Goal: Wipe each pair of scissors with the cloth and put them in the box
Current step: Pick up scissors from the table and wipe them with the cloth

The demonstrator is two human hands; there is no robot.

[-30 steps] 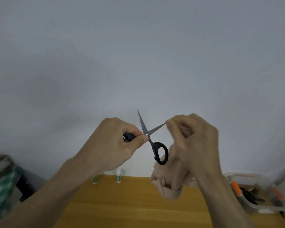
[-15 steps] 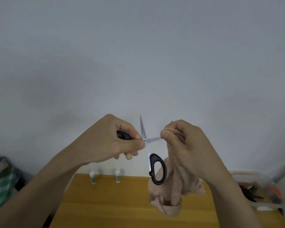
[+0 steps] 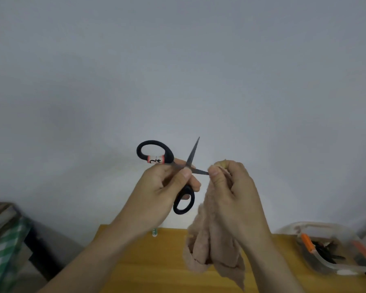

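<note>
Both hands are up in front of the pale wall, above the table point(image 3: 135, 261). The left hand point(image 3: 163, 193) has its grip on the black-handled scissors point(image 3: 184, 176) right at the pivot, thumb pressed on top and fingers curled behind. The scissors are wide open: one blade points up and slightly right, the other runs right toward the other hand. One handle loop sits up at the left, with a white and red label point(image 3: 156, 160) wrapped round it; the other loop hangs below the left hand. The right hand point(image 3: 235, 199) pinches the beige cloth point(image 3: 213, 246) round the tip of the rightward blade, thumb and fingers pressed together on the fabric, and the rest of the cloth hangs down from the palm over the table's far edge. Off at the table's right edge sits the clear plastic box point(image 3: 325, 265) with an orange clip, dark scissors lying inside it. A small green-and-white bottle point(image 3: 154, 232) stands at the far edge of the table, just below the left wrist. A green checked cloth point(image 3: 2, 250) lies beyond the table's left side.
</note>
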